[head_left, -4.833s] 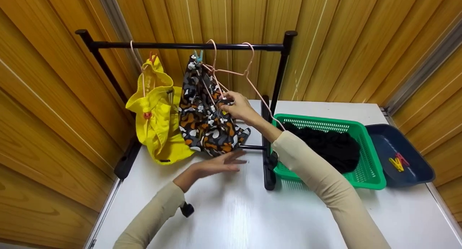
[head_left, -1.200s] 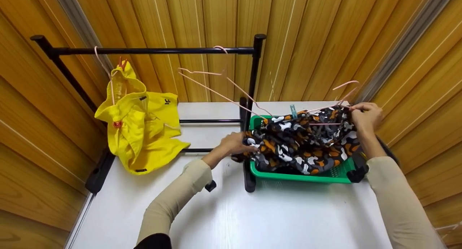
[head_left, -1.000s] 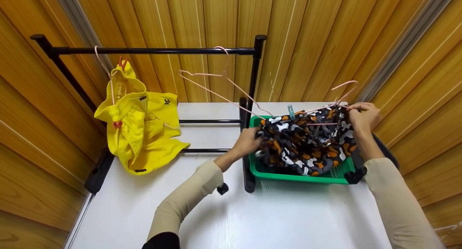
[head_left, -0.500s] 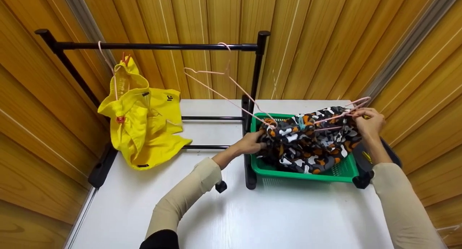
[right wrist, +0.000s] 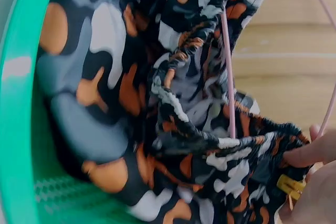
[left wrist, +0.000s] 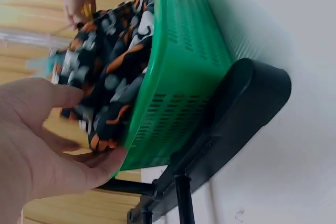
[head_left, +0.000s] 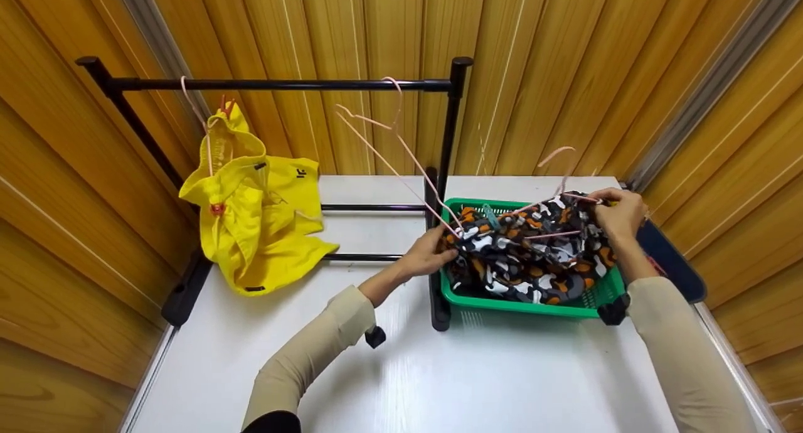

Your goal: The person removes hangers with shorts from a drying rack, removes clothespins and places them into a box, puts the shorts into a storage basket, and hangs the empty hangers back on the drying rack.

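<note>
Camouflage-print shorts [head_left: 533, 263] with a gathered waistband lie in and over a green basket [head_left: 521, 307]. A pink hanger [head_left: 568, 166] sits in the waistband, its hook raised above the shorts. My right hand [head_left: 621, 213] pinches the right end of the waistband, beside a yellow clothespin [right wrist: 291, 186]. A teal clothespin [head_left: 490, 215] is on the waistband's left part. My left hand [head_left: 430, 254] touches the left edge of the shorts, its thumb and fingers spread apart in the left wrist view. The basket's contents under the shorts are hidden.
A black rack [head_left: 282, 85] stands to the left. Yellow shorts [head_left: 244, 232] hang there on a pink hanger with red clothespins. A bare pink hanger [head_left: 395, 128] slants from the rail down to the basket. Right of the basket is a dark blue tray [head_left: 674, 263].
The camouflage shorts and their hanger have moved from the rack to the basket. Lately my right hand has shifted left, and the hanger's hook has swung left and upright.
</note>
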`<state>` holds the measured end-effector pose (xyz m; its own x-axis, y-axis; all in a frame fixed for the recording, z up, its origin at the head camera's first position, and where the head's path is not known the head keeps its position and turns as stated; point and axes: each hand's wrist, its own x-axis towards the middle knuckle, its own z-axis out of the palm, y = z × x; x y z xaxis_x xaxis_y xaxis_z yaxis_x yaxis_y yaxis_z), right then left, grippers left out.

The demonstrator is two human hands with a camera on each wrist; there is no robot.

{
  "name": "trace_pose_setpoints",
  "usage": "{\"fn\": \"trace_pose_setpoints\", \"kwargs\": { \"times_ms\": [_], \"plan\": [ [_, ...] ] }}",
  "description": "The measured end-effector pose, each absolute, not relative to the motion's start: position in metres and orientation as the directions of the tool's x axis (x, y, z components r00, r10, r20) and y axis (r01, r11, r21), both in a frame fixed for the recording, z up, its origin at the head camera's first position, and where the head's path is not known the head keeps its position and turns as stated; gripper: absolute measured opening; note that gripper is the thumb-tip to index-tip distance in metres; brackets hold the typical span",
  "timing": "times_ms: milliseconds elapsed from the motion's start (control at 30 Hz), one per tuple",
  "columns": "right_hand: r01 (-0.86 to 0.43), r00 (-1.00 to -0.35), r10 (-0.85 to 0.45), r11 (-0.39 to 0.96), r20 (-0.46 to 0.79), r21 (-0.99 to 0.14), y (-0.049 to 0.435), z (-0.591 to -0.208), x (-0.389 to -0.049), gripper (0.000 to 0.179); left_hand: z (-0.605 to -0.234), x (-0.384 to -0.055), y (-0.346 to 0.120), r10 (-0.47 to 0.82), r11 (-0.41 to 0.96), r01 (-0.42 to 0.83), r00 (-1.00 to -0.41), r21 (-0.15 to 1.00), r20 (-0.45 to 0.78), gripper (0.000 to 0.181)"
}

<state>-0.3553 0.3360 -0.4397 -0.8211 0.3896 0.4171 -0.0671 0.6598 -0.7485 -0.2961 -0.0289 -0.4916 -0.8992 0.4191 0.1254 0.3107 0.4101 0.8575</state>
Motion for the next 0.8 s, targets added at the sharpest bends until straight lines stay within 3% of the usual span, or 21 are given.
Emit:
{"fn": "trace_pose_setpoints", "kwargs": {
  "times_ms": [167,267,367,467,567,700,800],
  "plan": [
    [-0.035,-0.808,0.422,0.662,0.411,-0.749,0.313,-0.434,-0.353,0.021,-0.490,-0.288,-0.026,0.362,0.384,0.427,-0.885,0.819,0.292,0.079],
    [-0.047,-0.808,0.416,0.660,0.418,-0.749,0.304,-0.432,-0.351,0.022,-0.489,-0.285,-0.026,0.271,0.352,0.410,-0.905,0.841,0.328,0.084],
    [-0.033,-0.815,0.421,0.654,0.399,-0.756,0.304,-0.434,-0.349,0.022,-0.490,-0.283,-0.025,0.148,0.293,0.357,-0.934,0.887,0.327,0.078],
    [0.003,-0.829,0.429,0.645,0.359,-0.764,0.307,-0.437,-0.347,0.022,-0.484,-0.285,-0.022,-0.017,0.179,0.198,-0.979,0.964,0.204,0.056],
    [0.025,-0.843,0.430,0.633,0.324,-0.774,0.310,-0.441,-0.346,0.022,-0.469,-0.292,-0.025,-0.124,-0.069,0.008,-0.992,0.998,0.000,0.048],
    [0.018,-0.855,0.415,0.622,0.311,-0.783,0.310,-0.447,-0.344,0.020,-0.449,-0.303,-0.039,-0.107,-0.445,-0.116,-0.978,0.888,-0.182,0.064],
    [0.002,-0.860,0.397,0.629,0.320,-0.777,0.309,-0.449,-0.343,0.019,-0.438,-0.309,-0.049,-0.088,-0.593,-0.133,-0.970,0.794,-0.228,0.054]
  ]
}}
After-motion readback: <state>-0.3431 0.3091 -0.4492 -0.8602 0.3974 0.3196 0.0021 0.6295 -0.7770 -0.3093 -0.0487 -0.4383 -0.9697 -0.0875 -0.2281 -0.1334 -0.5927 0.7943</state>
